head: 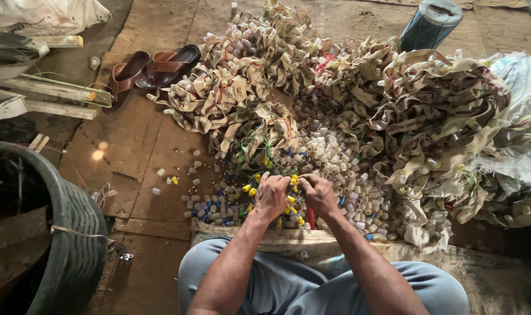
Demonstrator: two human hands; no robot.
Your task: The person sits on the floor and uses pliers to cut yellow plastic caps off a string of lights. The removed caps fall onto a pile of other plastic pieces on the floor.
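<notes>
Both hands are at work over the floor, close together at the near edge of a heap. The left hand (271, 195) and the right hand (318, 192) have their fingers curled in on a cluster of small yellow plastic caps strung on thin wire (293, 182), held between the two hands just above the floor; how tightly each hand grips cannot be made out.

Containers: one large black rubber tub with ribbed wall (73, 233) stands at the person's left, its inside dark, contents not discernible. One cylindrical container with dark mesh-patterned side and grey lid (430, 23) stands beyond the heap, lid on. One white woven sack (44, 14) lies at the far left corner, contents hidden.

Counts: two brown leather sandals (155, 69) lie side by side on the worn brown board floor (143, 146). The heap of tan fabric strips tangled with small white sockets and coloured wires (347, 87) is one continuous mass; strips are too many to count. Below it spreads a loose bed of small white and translucent plastic caps (329, 151), uncountable, with blue caps (219, 201) mixed in toward the left. A few stray caps lie apart on the boards. A length of pale wooden planks (50, 96) lies at the far left.
</notes>
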